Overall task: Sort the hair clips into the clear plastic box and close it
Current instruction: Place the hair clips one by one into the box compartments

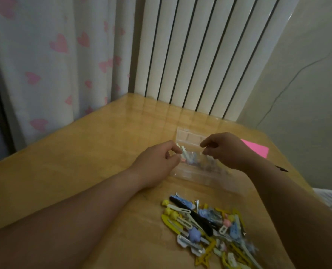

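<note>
A clear plastic box [198, 174] stands on the wooden table with its lid [188, 137] raised at the back. Several small hair clips [192, 160] lie inside it, blurred. My left hand [159, 162] hovers at the box's left edge and pinches a white hair clip [182, 148] between thumb and fingertips. Over the right part of the box is my right hand [226, 151], its fingers curled and thumb close to the index finger. What it holds, if anything, is not visible. A pile of yellow, blue, white and black hair clips [209, 224] lies nearer to me.
A pink sheet [257, 150] lies on the wooden table [83, 156] just right of my right hand. A white ribbed radiator [200, 55] and a heart-patterned curtain [54, 55] stand behind the table's far edge. The table's right edge runs close to the pile.
</note>
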